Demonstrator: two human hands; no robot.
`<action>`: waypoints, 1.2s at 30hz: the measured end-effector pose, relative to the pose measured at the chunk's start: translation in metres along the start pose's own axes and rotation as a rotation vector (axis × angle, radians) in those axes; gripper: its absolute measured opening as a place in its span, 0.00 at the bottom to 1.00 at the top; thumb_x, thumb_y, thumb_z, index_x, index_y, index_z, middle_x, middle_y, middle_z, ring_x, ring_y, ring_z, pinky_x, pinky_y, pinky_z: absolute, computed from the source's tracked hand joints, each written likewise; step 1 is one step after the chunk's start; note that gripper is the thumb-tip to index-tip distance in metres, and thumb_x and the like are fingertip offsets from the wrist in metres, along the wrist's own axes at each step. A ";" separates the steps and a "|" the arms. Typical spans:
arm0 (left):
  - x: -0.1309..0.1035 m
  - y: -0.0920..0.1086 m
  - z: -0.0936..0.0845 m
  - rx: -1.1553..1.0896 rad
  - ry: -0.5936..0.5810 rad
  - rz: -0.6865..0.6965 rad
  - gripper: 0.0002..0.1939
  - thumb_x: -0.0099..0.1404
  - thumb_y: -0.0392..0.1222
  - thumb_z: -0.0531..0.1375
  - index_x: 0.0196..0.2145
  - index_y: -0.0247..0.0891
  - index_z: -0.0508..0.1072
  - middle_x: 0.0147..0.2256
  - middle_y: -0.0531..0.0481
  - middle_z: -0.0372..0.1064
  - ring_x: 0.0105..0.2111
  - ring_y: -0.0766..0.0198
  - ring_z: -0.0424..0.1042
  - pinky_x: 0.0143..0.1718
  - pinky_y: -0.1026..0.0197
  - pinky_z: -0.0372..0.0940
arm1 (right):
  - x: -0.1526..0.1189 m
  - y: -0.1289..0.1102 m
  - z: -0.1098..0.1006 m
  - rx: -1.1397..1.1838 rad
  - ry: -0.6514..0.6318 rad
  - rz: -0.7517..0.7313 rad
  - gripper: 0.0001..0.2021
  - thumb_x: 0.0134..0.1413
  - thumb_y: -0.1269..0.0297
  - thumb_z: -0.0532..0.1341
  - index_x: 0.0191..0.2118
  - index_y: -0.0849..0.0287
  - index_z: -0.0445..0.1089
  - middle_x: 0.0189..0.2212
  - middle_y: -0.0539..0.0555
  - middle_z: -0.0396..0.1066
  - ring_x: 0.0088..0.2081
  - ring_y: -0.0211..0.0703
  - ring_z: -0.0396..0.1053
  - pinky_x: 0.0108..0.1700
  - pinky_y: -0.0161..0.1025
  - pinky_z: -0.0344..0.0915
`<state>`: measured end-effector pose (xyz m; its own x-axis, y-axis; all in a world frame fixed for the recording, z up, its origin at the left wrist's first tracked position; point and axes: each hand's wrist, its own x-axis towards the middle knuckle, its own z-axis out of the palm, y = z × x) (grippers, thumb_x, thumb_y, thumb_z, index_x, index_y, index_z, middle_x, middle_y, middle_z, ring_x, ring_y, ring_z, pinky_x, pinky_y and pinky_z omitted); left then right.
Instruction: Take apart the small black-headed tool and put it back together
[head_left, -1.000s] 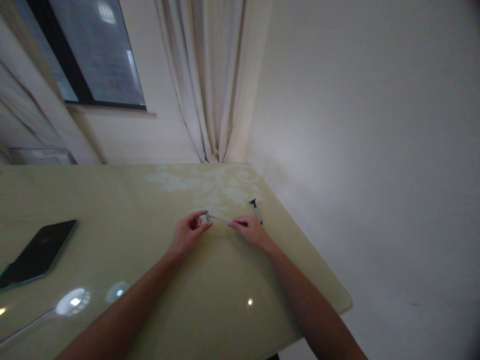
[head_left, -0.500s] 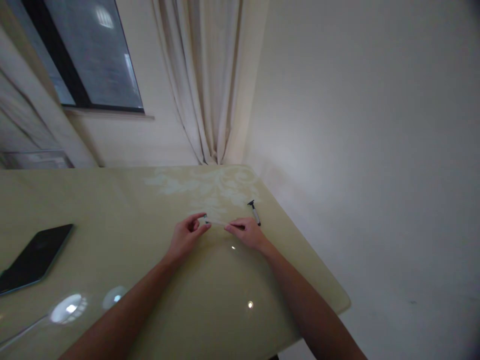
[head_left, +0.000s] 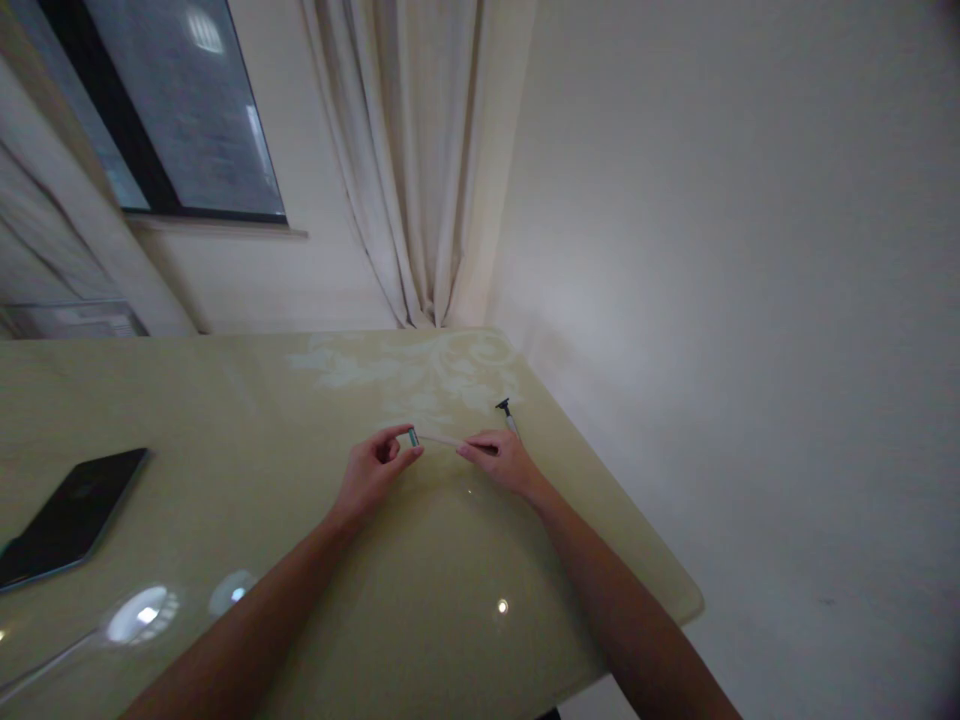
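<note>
Between thumb and forefinger, my left hand [head_left: 379,460] pinches a small dark piece with teal and white stripes [head_left: 413,437], which looks like a razor cartridge. My right hand [head_left: 499,460] is closed on a thin pale stick [head_left: 441,439]. The stick's far tip reaches left to the striped piece; I cannot tell whether the two touch. Just beyond my right hand lies a razor [head_left: 508,414] with a black T-shaped head and a grey handle, its lower end hidden by the hand.
A black tablet-like device [head_left: 75,515] lies on the glossy table [head_left: 420,600] at the left. Bright lamp reflections show on the tabletop. The table's right edge runs beside a white wall [head_left: 712,300]. Curtains [head_left: 420,180] and a window [head_left: 187,120] are behind.
My right hand has shifted slightly right and up with the stick, covering more of the razor's handle. The striped piece in my left hand now shows its face more clearly.
</note>
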<state>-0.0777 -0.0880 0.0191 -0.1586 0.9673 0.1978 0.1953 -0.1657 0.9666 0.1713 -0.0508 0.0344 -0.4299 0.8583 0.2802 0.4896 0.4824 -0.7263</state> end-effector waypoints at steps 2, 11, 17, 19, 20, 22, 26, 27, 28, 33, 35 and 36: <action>0.000 -0.001 0.000 -0.005 0.002 -0.004 0.32 0.53 0.60 0.72 0.48 0.36 0.81 0.23 0.61 0.53 0.23 0.69 0.54 0.26 0.64 0.50 | 0.000 -0.001 -0.001 0.010 -0.029 -0.018 0.16 0.65 0.53 0.65 0.38 0.60 0.84 0.28 0.54 0.78 0.28 0.39 0.68 0.33 0.36 0.59; 0.000 -0.002 0.000 -0.025 0.003 -0.008 0.32 0.52 0.61 0.73 0.48 0.36 0.81 0.23 0.61 0.52 0.22 0.69 0.53 0.25 0.65 0.50 | 0.000 0.000 -0.001 0.009 -0.044 0.004 0.17 0.65 0.52 0.64 0.38 0.60 0.84 0.27 0.54 0.77 0.28 0.40 0.67 0.31 0.36 0.57; 0.000 -0.003 0.000 -0.029 -0.014 -0.002 0.31 0.53 0.60 0.72 0.48 0.36 0.81 0.23 0.61 0.53 0.23 0.69 0.54 0.25 0.65 0.50 | 0.000 0.003 0.000 -0.019 0.007 0.004 0.15 0.65 0.53 0.65 0.38 0.59 0.84 0.29 0.54 0.77 0.29 0.40 0.68 0.33 0.36 0.58; 0.001 -0.003 0.000 -0.036 -0.012 -0.001 0.32 0.52 0.60 0.73 0.48 0.35 0.81 0.23 0.61 0.53 0.23 0.69 0.54 0.25 0.65 0.50 | 0.000 0.002 0.001 -0.010 -0.014 -0.007 0.15 0.65 0.53 0.65 0.39 0.59 0.84 0.29 0.54 0.77 0.29 0.40 0.68 0.33 0.36 0.58; 0.000 -0.003 0.000 -0.036 -0.009 0.000 0.33 0.52 0.61 0.73 0.48 0.35 0.81 0.23 0.61 0.53 0.23 0.69 0.54 0.25 0.65 0.50 | 0.000 0.001 0.001 -0.016 -0.011 -0.001 0.15 0.65 0.54 0.65 0.39 0.59 0.84 0.29 0.54 0.78 0.29 0.39 0.68 0.33 0.36 0.58; 0.000 -0.002 0.000 -0.023 -0.004 0.000 0.32 0.52 0.61 0.73 0.48 0.36 0.81 0.23 0.61 0.53 0.23 0.69 0.54 0.26 0.65 0.50 | 0.000 0.001 0.000 -0.028 0.011 0.024 0.15 0.65 0.54 0.65 0.38 0.60 0.84 0.28 0.54 0.78 0.28 0.40 0.68 0.33 0.36 0.59; 0.001 -0.003 0.000 -0.011 -0.015 0.000 0.32 0.52 0.61 0.73 0.48 0.36 0.81 0.23 0.61 0.53 0.23 0.69 0.54 0.26 0.65 0.51 | 0.000 0.001 0.000 -0.003 -0.012 -0.007 0.16 0.65 0.53 0.64 0.38 0.60 0.84 0.29 0.54 0.77 0.29 0.39 0.68 0.32 0.36 0.58; 0.001 -0.004 0.000 -0.012 -0.013 -0.001 0.32 0.52 0.61 0.73 0.48 0.36 0.81 0.23 0.61 0.53 0.23 0.69 0.54 0.26 0.65 0.51 | 0.000 0.001 0.001 -0.006 -0.023 -0.017 0.16 0.66 0.52 0.64 0.38 0.60 0.84 0.29 0.54 0.77 0.29 0.39 0.67 0.32 0.36 0.58; 0.001 -0.004 0.000 -0.013 -0.008 -0.001 0.33 0.52 0.61 0.73 0.48 0.36 0.81 0.23 0.61 0.53 0.23 0.69 0.54 0.26 0.65 0.51 | 0.000 0.001 0.001 -0.019 -0.025 -0.017 0.16 0.66 0.52 0.64 0.38 0.59 0.84 0.29 0.54 0.77 0.29 0.39 0.67 0.32 0.36 0.57; 0.002 -0.006 0.000 -0.010 -0.002 -0.003 0.32 0.51 0.62 0.73 0.47 0.37 0.82 0.23 0.61 0.55 0.22 0.69 0.55 0.25 0.65 0.51 | 0.000 0.002 0.002 -0.058 0.011 0.019 0.15 0.65 0.53 0.65 0.38 0.59 0.84 0.29 0.54 0.78 0.29 0.39 0.68 0.32 0.36 0.58; 0.002 -0.005 0.000 -0.011 -0.004 -0.004 0.33 0.51 0.62 0.73 0.48 0.37 0.81 0.23 0.61 0.54 0.22 0.69 0.55 0.25 0.65 0.51 | 0.000 0.001 0.003 -0.028 -0.010 0.000 0.15 0.65 0.54 0.65 0.39 0.59 0.84 0.29 0.54 0.78 0.29 0.40 0.69 0.33 0.36 0.58; 0.001 -0.005 0.000 -0.008 -0.005 -0.002 0.33 0.51 0.61 0.73 0.48 0.36 0.81 0.23 0.61 0.54 0.22 0.69 0.55 0.25 0.65 0.51 | 0.000 0.001 0.003 -0.021 -0.013 -0.005 0.14 0.65 0.54 0.65 0.39 0.59 0.84 0.30 0.54 0.78 0.29 0.40 0.69 0.33 0.36 0.59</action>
<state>-0.0793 -0.0859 0.0145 -0.1547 0.9686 0.1947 0.1870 -0.1648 0.9684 0.1699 -0.0508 0.0319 -0.4422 0.8535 0.2757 0.5035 0.4906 -0.7112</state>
